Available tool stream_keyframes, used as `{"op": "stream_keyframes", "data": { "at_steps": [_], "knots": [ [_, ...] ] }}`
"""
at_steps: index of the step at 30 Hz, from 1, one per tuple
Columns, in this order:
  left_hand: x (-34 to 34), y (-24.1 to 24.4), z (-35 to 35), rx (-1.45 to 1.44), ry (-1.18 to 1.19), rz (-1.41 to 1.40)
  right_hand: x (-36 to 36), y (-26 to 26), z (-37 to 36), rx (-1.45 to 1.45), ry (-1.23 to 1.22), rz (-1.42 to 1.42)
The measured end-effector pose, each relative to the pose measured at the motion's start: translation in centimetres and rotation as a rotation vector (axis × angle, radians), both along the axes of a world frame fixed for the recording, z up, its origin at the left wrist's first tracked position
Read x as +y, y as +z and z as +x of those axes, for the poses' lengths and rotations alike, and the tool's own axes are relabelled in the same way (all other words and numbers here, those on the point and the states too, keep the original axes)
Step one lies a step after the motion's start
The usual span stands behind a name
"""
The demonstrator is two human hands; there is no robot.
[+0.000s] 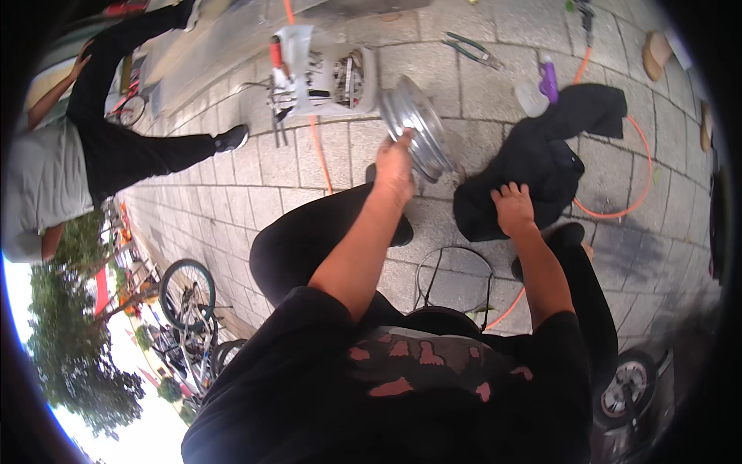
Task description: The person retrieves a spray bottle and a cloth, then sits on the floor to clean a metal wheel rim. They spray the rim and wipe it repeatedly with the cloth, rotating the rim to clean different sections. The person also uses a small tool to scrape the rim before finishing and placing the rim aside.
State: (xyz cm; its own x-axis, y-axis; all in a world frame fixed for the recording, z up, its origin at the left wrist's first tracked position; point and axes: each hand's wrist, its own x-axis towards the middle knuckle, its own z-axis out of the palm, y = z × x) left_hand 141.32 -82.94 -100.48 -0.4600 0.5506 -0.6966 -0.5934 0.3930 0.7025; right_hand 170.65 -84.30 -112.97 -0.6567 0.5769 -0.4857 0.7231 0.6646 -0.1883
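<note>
A shiny metal wheel rim [418, 130] is gripped at its near left edge by my left hand [396, 162], tilted above the paving. My right hand [515, 209] rests with spread fingers on a black cloth or garment [536, 159] lying on the ground. Beyond the cloth are a purple spray-bottle head [548, 81] and a translucent container [530, 100]. Green-handled pliers [472, 51] lie on the paving past the rim. Left of the rim sits a white plastic box [368, 81] of metal tools, with a red-handled tool [276, 52] at its left side.
An orange hose [644, 156] curves on the paving at the right. A round thin-framed stool [455, 278] or similar frame is between my legs. At the left stands a person [49, 168]. Parked bicycles [188, 296] are behind, and a small wheel [629, 388] is at lower right.
</note>
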Motion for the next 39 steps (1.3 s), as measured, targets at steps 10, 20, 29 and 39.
{"op": "stream_keyframes", "data": {
  "at_steps": [10, 20, 29, 39],
  "knots": [
    [-4.6, -1.0, 4.8, 0.308, 0.142, -0.213, 6.0, 6.0, 5.8, -0.749, -0.004, 0.003],
    [-6.9, -2.5, 2.7, 0.590, -0.109, -0.189, 11.3, 8.9, -10.9, 0.032, -0.244, -0.269],
    [-7.4, -4.3, 3.5, 0.549, -0.104, -0.136, 17.2, 8.5, -26.0, 0.522, -0.382, -0.329],
    [-9.5, -7.1, 3.3, 0.521, -0.145, 0.003, 13.2, 26.0, -41.4, 1.083, -0.144, -0.227]
  ]
}}
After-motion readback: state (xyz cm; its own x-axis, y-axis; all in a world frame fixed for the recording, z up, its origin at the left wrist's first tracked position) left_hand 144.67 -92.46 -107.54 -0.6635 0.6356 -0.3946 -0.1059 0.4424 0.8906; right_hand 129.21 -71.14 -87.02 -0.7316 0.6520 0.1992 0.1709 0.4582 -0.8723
